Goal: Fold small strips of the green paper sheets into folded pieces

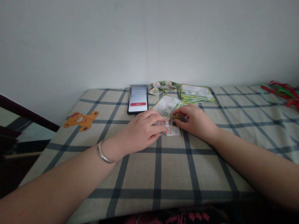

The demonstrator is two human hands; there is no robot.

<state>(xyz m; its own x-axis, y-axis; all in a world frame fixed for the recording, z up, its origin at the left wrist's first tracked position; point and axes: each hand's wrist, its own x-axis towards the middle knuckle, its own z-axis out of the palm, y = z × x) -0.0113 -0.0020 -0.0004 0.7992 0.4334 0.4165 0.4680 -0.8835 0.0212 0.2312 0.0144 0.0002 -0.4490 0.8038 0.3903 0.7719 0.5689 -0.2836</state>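
A printed paper leaflet (174, 131), partly folded, lies on the checked tablecloth between my hands. My left hand (146, 129), with a silver bangle at the wrist, rests on its left side, fingers stretched out over the print. From the right, my right hand (195, 119) pinches a coloured, folded-over part of the same leaflet between thumb and fingers. Just beyond my fingertips is a flat green-and-white leaflet (166, 105), and its near edge meets the folded one. My hands partly cover the folded paper.
A phone (138, 109) with a lit screen lies behind my left hand. Several folded paper pieces (161, 87) and a stack of leaflets (196, 92) sit by the wall. A bear figure (80, 120) is at left; red and green material (281, 91) lies far right.
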